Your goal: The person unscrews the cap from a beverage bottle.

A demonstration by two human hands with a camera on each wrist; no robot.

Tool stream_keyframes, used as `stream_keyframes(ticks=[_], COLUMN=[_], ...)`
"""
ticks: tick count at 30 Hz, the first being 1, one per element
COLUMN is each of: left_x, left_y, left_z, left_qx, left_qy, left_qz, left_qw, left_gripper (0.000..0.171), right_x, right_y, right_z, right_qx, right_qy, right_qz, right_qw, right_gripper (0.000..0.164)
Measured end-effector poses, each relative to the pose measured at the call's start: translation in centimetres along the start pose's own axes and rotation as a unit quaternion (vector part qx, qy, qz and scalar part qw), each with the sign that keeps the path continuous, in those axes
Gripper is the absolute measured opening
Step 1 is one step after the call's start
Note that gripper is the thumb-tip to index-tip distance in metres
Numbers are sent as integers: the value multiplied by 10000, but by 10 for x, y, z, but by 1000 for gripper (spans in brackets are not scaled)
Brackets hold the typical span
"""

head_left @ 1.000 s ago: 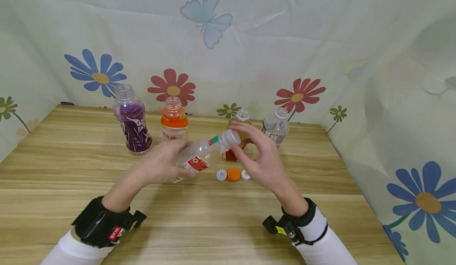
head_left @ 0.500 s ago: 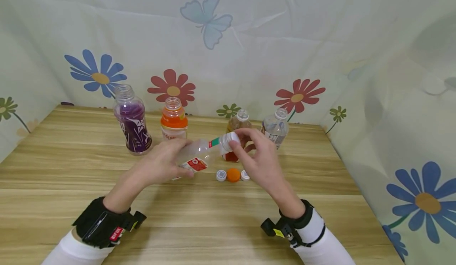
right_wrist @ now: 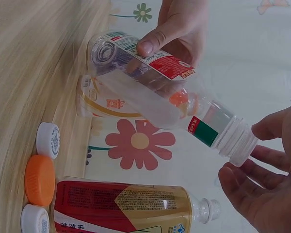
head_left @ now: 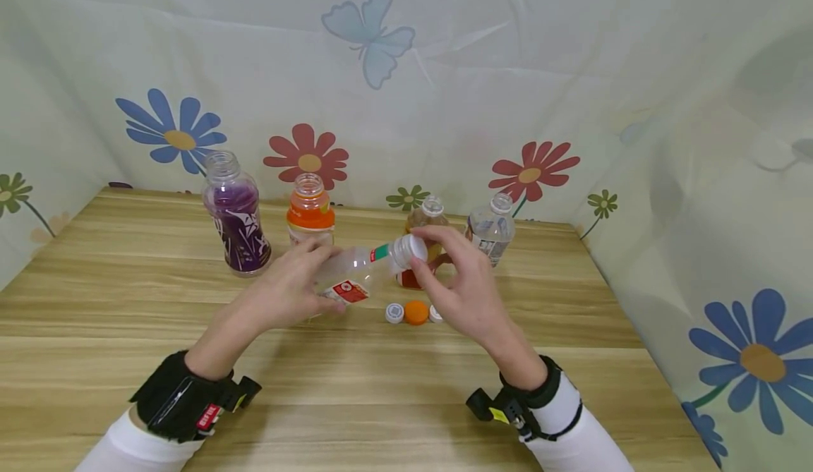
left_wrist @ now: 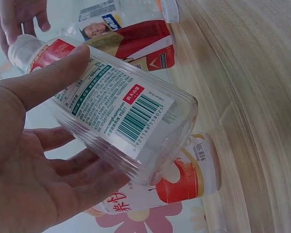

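A clear plastic bottle (head_left: 365,269) with a red and white label is tilted above the table, its neck toward the right. My left hand (head_left: 286,285) grips its body, thumb on one side and fingers on the other, as the left wrist view shows. A white cap (head_left: 417,247) sits at the mouth. My right hand (head_left: 466,285) pinches this cap between thumb and fingertips; in the right wrist view the thumb and a finger touch opposite edges of the cap (right_wrist: 243,149). Liquid lies along the lower side inside the bottle.
At the back stand uncapped bottles: a purple bottle (head_left: 238,221), an orange-topped bottle (head_left: 310,214), a red-and-gold bottle (right_wrist: 121,206) and a clear bottle (head_left: 494,228). A white cap (head_left: 394,312), an orange cap (head_left: 416,312) and another white cap (head_left: 435,314) lie in a row.
My right fingers have shifted around the cap, dipping slightly and then coming back up to its upper edge. The left hand and the bottle have barely moved.
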State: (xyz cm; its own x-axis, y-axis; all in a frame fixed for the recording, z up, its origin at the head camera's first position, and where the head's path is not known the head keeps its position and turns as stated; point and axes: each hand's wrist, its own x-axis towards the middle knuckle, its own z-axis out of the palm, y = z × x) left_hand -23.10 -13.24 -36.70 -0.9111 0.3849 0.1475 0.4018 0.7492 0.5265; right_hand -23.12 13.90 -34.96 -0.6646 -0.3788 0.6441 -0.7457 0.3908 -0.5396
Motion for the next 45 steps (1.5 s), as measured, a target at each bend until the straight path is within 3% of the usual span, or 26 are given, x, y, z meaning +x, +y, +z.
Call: stream_keyframes(ticks=[8, 19, 29, 36, 45], left_x=[-1, -2, -2, -1, -1], left_y=[1, 0, 0, 2, 1], left_z=[0, 0, 0, 0, 0], left_qx=[-91, -98, -43, 91, 160], left_qy=[-61, -53, -42, -27, 36], left_qz=[-157, -82, 10, -46, -32], left_qw=[9998, 9999, 10000, 9999, 9999], left_gripper=[82, 80, 80, 79, 78], right_x=[1, 0, -1, 0, -1], right_y=[0, -1, 2, 3, 1], right_z=[1, 0, 2, 1, 0], right_qx=[180, 393, 815, 433, 483], right_qy=[-87, -131, 130, 281, 52], right_qz=[-186, -38, -15, 136, 199], right_qw=[9996, 9991, 9966, 9986, 9986], right_gripper=[40, 44, 30, 23, 36])
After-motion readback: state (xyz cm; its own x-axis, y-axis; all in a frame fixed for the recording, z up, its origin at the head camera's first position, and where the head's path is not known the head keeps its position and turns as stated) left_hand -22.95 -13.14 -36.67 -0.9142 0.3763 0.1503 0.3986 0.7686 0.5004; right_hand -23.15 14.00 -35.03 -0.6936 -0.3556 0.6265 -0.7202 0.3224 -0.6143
